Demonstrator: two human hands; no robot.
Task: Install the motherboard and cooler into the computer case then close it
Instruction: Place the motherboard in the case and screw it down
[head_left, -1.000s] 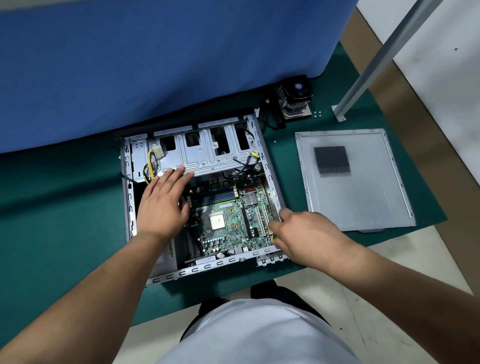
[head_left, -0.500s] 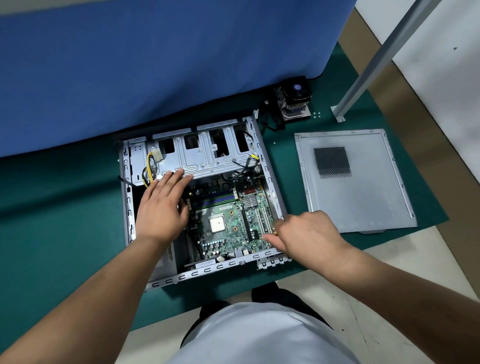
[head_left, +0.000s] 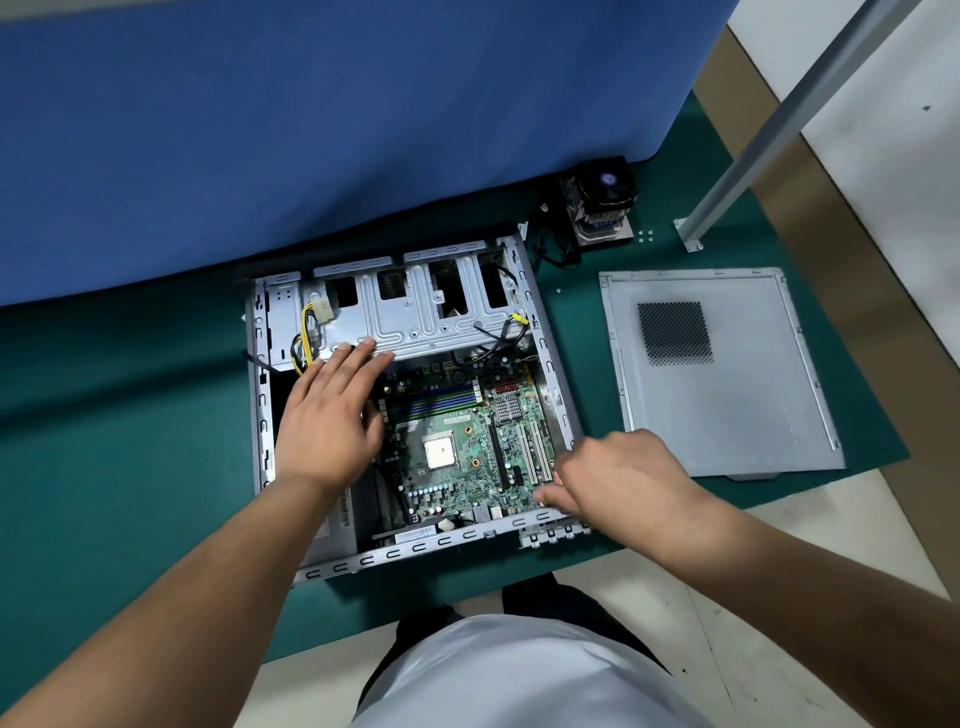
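Mat (head_left: 130, 467) (green) under open case (head_left: 550, 332), blue curtain (head_left: 311, 130) behind; left hand (head_left: 327, 421) spread flat, right hand (head_left: 618, 483) grip unclear.

Both hands (head_left: 332, 415) (head_left: 618, 478) rest on the motherboard (head_left: 467, 441) inside the open case (head_left: 540, 332)

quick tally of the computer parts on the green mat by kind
computer case: 1
motherboard: 1, lying inside the case
cooler: 1, out on the mat
side panel: 1, off, lying right of the case
total: 4
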